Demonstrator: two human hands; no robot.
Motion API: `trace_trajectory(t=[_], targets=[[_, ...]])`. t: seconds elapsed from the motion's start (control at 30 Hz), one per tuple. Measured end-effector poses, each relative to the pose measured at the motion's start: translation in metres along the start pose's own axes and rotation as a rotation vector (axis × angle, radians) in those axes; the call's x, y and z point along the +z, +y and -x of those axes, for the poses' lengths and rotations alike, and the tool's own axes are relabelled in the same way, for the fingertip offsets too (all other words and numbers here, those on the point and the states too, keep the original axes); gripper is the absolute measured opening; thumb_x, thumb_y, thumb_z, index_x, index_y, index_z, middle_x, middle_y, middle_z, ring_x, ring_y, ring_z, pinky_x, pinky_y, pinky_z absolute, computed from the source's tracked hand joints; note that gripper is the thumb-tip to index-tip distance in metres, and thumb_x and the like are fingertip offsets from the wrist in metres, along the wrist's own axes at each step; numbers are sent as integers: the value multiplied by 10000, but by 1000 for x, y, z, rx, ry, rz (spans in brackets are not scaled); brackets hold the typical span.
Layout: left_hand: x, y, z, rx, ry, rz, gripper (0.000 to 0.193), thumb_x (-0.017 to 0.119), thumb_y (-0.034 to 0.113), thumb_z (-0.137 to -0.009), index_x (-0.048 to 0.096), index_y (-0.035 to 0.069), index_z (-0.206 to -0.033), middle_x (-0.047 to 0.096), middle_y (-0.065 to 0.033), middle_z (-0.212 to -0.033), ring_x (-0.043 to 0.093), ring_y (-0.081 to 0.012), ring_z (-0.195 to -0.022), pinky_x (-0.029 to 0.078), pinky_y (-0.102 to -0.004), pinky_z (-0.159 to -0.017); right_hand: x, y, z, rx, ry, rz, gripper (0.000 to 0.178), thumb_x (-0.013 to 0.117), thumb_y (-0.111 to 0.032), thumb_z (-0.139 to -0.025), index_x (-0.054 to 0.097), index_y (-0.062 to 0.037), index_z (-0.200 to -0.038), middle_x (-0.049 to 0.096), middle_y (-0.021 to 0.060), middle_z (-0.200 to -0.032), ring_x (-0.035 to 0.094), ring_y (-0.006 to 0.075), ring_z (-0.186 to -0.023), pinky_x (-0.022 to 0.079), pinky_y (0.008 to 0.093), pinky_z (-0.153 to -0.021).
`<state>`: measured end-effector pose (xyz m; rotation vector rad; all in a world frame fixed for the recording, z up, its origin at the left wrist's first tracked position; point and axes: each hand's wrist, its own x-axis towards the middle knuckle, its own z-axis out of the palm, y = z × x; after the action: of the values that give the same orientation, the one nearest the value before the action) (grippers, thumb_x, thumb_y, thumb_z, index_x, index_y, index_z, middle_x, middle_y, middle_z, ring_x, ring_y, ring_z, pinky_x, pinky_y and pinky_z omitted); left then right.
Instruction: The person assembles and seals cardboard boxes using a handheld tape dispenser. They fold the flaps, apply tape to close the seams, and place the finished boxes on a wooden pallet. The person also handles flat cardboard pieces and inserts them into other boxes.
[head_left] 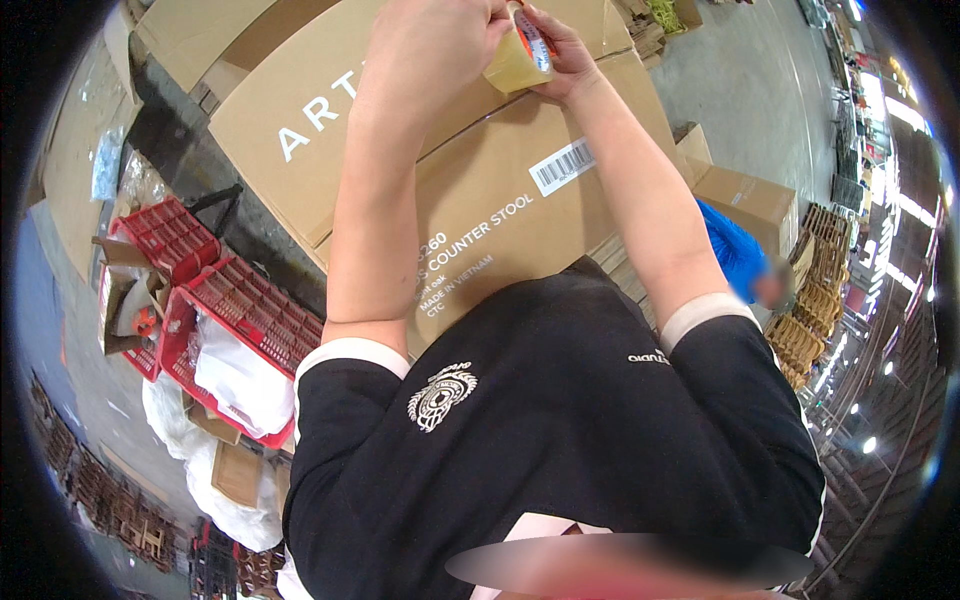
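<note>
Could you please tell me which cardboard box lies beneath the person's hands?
The large box with the white barcode label, under the left hand and right hand; the smaller box sits apart, right of the right forearm.

"What clothes can you see?"
"A black shirt (570,420) with short sleeves (345,410). They end in wide white bands (703,318)."
"Any pictures on it?"
"A round white badge (441,399) with leafy sides, on the shirt's left side. Small white letters (650,358) are on the right."
"And the arms (375,220)?"
"Bare, like the left hand (480,28) and the right hand (572,65)."
</note>
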<state>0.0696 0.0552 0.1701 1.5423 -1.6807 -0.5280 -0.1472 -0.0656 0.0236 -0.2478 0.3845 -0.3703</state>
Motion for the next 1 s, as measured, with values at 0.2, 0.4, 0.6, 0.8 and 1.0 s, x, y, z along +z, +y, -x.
trace_trajectory(t=[0.2, 0.4, 0.6, 0.8, 1.0], targets=[[6, 6, 0, -223, -25, 151, 169, 724, 138, -876, 790, -18, -880, 740, -239, -841, 750, -371, -802, 574, -462, -738, -3, 0, -2, -30, 52, -20, 273, 687, -265, -1069, 721, -56, -1241, 793, 119, -1206, 776, 271, -1095, 627, 485, -1023], [-6, 11, -1, -310, -76, 172, 158, 755, 147, -857, 801, 1, -895, 743, -222, -807, 754, -321, -767, 570, -436, -711, 0, -9, -1, 20, 102, 173, 427, 706, -326, -1065, 649, -39, -1375, 753, 149, -1279, 767, 261, -1117, 651, 448, -1004], [-8, 21, 1, -255, -58, 59, 174, 734, 161, -872, 800, 6, -917, 757, -242, -861, 754, -399, -823, 578, -479, -755, 10, -6, 0, 15, 195, 102, 321, 702, -291, -1034, 730, -17, -1200, 793, 165, -1171, 777, 298, -1087, 635, 464, -999], [0, 7, 3, -192, -14, 46, 185, 728, 177, -891, 793, 9, -935, 765, -253, -917, 752, -434, -891, 589, -507, -810, 12, -9, 5, -4, 124, 127, 406, 717, -282, -1060, 633, -52, -1383, 744, 133, -1279, 755, 243, -1133, 647, 433, -1012], [17, -13, -4, -189, -31, -118, 192, 721, 189, -917, 785, 12, -953, 770, -245, -934, 752, -438, -908, 587, -515, -822, 11, -11, 10, -19, 123, 131, 414, 715, -278, -1063, 624, -77, -1413, 736, 121, -1308, 747, 245, -1153, 640, 437, -1023]])
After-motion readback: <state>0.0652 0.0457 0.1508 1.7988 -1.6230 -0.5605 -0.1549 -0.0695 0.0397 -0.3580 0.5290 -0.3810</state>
